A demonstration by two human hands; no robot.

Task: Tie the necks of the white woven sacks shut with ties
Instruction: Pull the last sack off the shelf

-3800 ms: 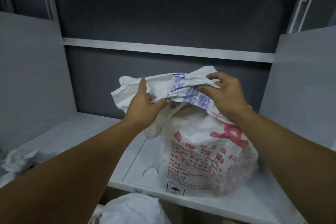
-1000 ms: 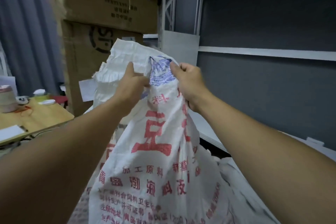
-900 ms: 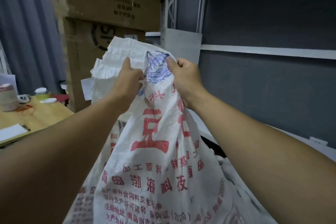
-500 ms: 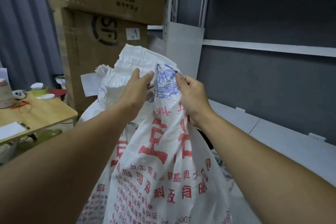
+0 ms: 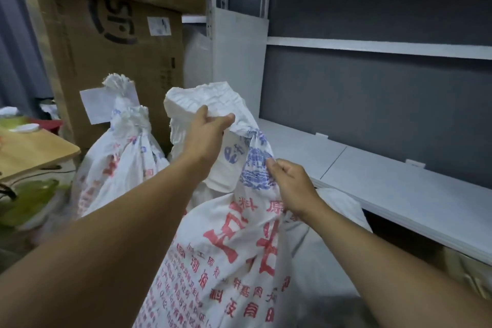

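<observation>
Gripping the gathered neck of the white woven sack (image 5: 234,253), the right hand (image 5: 291,185) curls its fingers into the blue-printed fabric, nearest the camera. Just above and to its left, the left hand (image 5: 206,136) pinches the crumpled top flap of the same sack between thumb and fingers, holding it up. The sack's body hangs below both hands, red print facing the viewer. Left of the left hand stands a second sack (image 5: 119,146), its neck cinched into a tuft. Right of the right hand runs a white shelf (image 5: 399,189). Beyond both hands rise cardboard boxes (image 5: 111,42).
</observation>
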